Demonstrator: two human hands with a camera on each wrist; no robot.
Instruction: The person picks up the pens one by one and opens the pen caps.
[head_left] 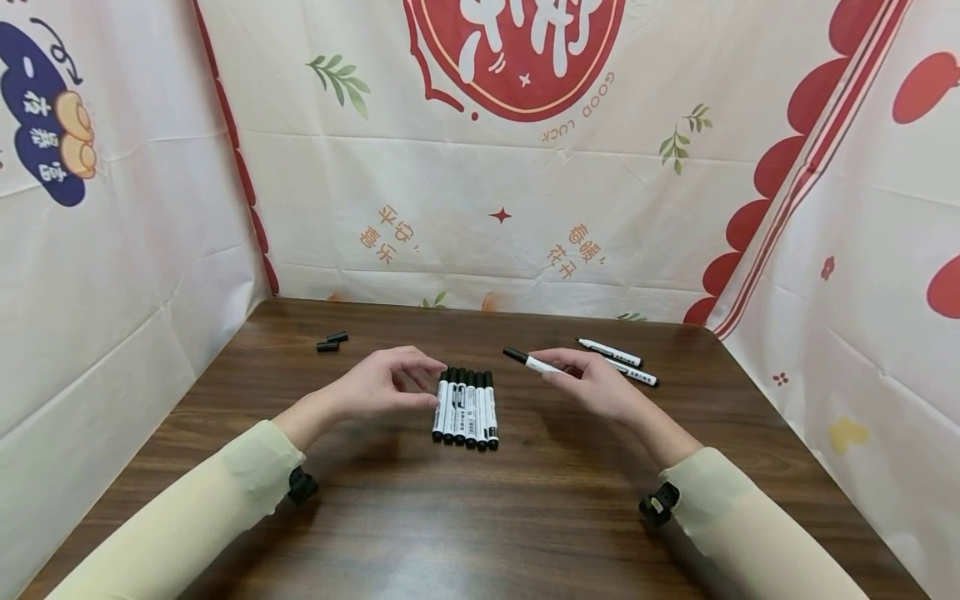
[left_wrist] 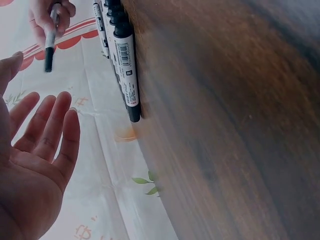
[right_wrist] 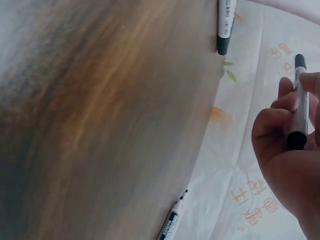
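In the head view, several black-and-white markers [head_left: 470, 410] lie side by side in a row at the table's middle, black caps toward the far side. My left hand [head_left: 382, 385] is at the row's left end. Its fingers are loosely spread and hold nothing in the left wrist view, where the palm [left_wrist: 35, 175] shows apart from the row. To the right of the row, my right hand [head_left: 596, 387] pinches a capped marker [head_left: 542, 365] above the table, its black cap pointing left. That marker [right_wrist: 301, 107] rests between thumb and fingers in the right wrist view.
Two loose black caps [head_left: 327, 347] lie at the table's back left. Beyond my right hand lie two more markers; the farther marker [head_left: 611, 352] has its tip bare, while the nearer marker [head_left: 633, 372] is partly hidden. Printed cloth [head_left: 465, 183] hangs behind the brown table [head_left: 480, 517].
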